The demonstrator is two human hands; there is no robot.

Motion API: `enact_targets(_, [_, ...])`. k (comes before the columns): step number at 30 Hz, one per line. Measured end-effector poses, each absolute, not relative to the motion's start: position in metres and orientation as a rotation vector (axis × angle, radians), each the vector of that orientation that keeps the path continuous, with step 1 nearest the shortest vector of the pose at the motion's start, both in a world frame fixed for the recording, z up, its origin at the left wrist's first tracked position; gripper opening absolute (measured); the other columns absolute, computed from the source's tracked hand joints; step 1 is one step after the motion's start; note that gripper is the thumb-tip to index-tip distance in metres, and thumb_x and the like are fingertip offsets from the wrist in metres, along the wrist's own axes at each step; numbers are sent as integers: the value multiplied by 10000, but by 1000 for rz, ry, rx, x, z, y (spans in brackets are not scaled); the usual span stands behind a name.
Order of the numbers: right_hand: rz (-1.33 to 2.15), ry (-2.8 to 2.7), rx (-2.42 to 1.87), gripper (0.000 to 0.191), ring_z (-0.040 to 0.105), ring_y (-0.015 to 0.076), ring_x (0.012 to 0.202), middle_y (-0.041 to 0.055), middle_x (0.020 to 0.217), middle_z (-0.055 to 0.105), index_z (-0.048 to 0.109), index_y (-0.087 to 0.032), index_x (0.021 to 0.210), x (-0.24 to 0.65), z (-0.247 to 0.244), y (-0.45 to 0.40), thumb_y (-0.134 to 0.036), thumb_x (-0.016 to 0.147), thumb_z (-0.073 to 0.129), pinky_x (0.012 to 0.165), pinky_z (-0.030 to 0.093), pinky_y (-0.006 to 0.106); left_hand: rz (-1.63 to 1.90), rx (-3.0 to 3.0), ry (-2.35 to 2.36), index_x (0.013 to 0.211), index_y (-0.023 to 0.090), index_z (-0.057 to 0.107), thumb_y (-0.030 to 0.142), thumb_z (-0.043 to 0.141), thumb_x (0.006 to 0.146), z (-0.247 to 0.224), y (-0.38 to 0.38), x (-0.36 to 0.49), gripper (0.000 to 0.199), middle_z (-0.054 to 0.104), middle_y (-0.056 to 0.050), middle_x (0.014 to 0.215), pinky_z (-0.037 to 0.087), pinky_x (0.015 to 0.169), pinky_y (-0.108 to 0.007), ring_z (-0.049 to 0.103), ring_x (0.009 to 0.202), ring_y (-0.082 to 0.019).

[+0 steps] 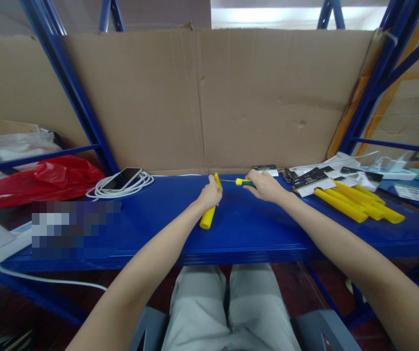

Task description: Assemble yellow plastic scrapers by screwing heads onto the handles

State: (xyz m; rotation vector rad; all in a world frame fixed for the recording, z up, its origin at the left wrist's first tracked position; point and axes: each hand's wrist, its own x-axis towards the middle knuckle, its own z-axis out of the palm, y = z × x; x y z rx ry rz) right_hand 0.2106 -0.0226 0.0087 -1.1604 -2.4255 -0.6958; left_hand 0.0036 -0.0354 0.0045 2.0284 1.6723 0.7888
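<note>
My left hand [210, 195] is closed around a yellow tube-like piece [208, 219], whose lower end sticks out below the hand and whose top shows above the fingers. In my right hand [262, 185] is a screwdriver with a yellow and green handle [244, 182]. Its thin shaft points left, and the tip reaches the upper part of the yellow piece; whether it touches is too small to tell. Several more yellow pieces [359, 202] lie at the right, with black and white cards [313, 181] at their upper ends.
The blue table [246, 224] is backed by a cardboard panel [209, 97] between blue posts. A phone [122, 179] lies on a coiled white cable [141, 182] at the left, near a red bag [59, 175]. A power strip [395, 173] is at the far right.
</note>
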Motion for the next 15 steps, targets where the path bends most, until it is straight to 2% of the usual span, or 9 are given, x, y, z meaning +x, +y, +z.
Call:
enact_targets(3, [-648, -2409, -1274, 240, 577, 244, 857, 142, 1012, 609, 492, -158, 1035, 209, 9, -25, -315, 871, 413, 656, 353, 313, 792, 2023, 1669, 1134, 126, 301, 163, 408, 843, 5, -36, 5, 312, 637, -131, 793, 479, 488, -257, 546, 432, -126])
enact_targets(7, [-486, -2403, -1465, 336, 609, 248, 777, 126, 915, 658, 445, -154, 1135, 207, 9, -27, -346, 859, 432, 616, 366, 307, 788, 2016, 1666, 1144, 124, 299, 168, 418, 843, 5, -37, 6, 326, 634, -134, 799, 482, 497, -263, 551, 437, -130])
enact_targets(10, [-368, -2408, -1427, 396, 615, 247, 853, 150, 1008, 647, 425, -132, 1179, 207, 7, -25, -371, 863, 435, 669, 399, 308, 785, 2001, 1679, 1141, 129, 293, 166, 411, 851, 5, -36, 6, 314, 634, -127, 808, 480, 492, -252, 535, 421, -111])
enact_targets(12, [-326, -2416, -1397, 339, 608, 237, 904, 160, 1052, 632, 473, -126, 1129, 207, 7, -22, -350, 888, 394, 722, 412, 307, 791, 2000, 1678, 1145, 135, 288, 178, 413, 857, 4, -35, 5, 316, 632, -113, 804, 480, 492, -246, 531, 419, -103])
enact_targets(15, [-352, -2441, -1406, 269, 604, 225, 903, 149, 986, 641, 551, -137, 965, 209, 8, -19, -316, 907, 360, 751, 412, 303, 787, 1998, 1651, 1167, 132, 274, 202, 425, 862, 2, -31, 5, 347, 627, -97, 801, 481, 489, -241, 533, 428, -98])
